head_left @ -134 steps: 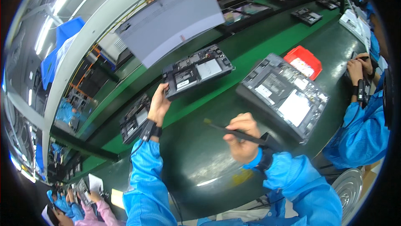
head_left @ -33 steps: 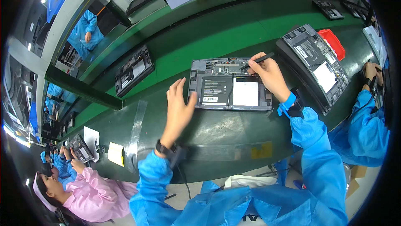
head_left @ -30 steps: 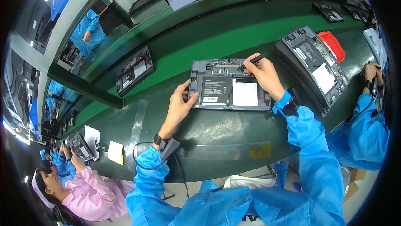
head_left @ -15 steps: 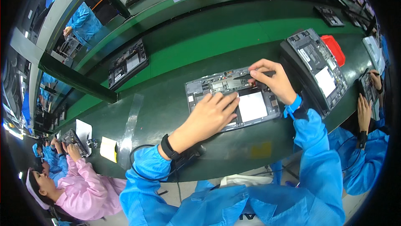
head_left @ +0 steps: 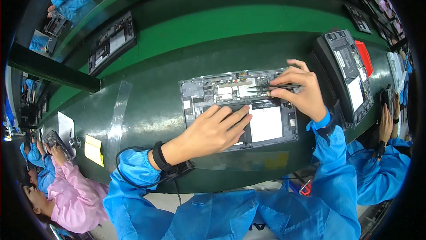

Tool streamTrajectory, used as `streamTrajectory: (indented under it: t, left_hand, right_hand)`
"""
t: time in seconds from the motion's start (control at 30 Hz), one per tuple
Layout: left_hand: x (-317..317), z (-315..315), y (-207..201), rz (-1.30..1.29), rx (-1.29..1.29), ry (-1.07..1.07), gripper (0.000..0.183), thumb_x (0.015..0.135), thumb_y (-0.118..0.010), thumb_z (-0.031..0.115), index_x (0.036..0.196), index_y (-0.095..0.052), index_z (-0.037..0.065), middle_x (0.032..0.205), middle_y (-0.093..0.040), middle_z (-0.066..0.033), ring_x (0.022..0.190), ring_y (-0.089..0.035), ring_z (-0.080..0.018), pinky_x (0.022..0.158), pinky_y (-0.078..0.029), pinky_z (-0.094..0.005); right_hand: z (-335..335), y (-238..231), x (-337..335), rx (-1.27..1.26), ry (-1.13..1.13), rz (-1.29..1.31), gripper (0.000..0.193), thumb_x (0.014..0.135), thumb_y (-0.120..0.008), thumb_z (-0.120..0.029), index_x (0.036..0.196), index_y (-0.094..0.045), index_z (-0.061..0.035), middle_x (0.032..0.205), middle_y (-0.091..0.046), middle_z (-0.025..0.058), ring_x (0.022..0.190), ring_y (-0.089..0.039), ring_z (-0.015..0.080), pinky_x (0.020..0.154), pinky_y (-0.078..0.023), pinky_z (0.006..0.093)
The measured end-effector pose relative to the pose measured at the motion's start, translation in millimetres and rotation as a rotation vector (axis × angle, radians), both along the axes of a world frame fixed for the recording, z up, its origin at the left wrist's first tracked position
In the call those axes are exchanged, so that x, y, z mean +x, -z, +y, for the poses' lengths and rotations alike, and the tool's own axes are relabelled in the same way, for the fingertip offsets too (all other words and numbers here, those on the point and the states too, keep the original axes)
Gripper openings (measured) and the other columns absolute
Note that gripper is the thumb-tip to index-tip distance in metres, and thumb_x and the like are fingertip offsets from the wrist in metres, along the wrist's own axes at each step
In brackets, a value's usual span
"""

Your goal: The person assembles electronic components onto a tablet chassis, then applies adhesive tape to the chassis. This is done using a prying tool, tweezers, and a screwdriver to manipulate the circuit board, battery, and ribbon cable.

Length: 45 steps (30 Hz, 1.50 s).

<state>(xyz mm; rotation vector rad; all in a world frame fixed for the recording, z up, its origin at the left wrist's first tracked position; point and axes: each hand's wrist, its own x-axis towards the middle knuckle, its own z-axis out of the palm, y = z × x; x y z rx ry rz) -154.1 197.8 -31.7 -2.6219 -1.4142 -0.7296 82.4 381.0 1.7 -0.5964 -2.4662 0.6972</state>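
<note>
While the right hand (head_left: 305, 90) clamps tweezers (head_left: 287, 86), tips leftward along the laptop's (head_left: 267, 125) long axis, perhaps touching, the left hand (head_left: 214, 130) lies across it, fingers apart.

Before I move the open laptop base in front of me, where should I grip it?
Probably grip the laptop base by its short edges, left hand from the left, right hand from the right, tweezers down first: it lies flat, and those edges avoid the exposed circuit board.
</note>
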Motion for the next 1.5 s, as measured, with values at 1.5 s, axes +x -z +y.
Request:
streamTrajectory:
  t: [1.5]
  left_hand:
    - [0, 13, 12, -0.038, -0.054, 0.032, 0.047, 0.081, -0.076, 0.017, 0.125, -0.069, 0.001, 0.137, -0.064, -0.0096, 0.089, -0.055, -0.0206, 0.078, -0.048, -0.0338]
  right_hand:
    - [-21, 18, -1, 0.079, -0.055, -0.03, 0.019, 0.081, -0.085, -0.007, 0.098, -0.08, -0.0008, 0.088, -0.066, 0.0064, 0.067, -0.065, 0.0178, 0.056, -0.05, 0.0308]
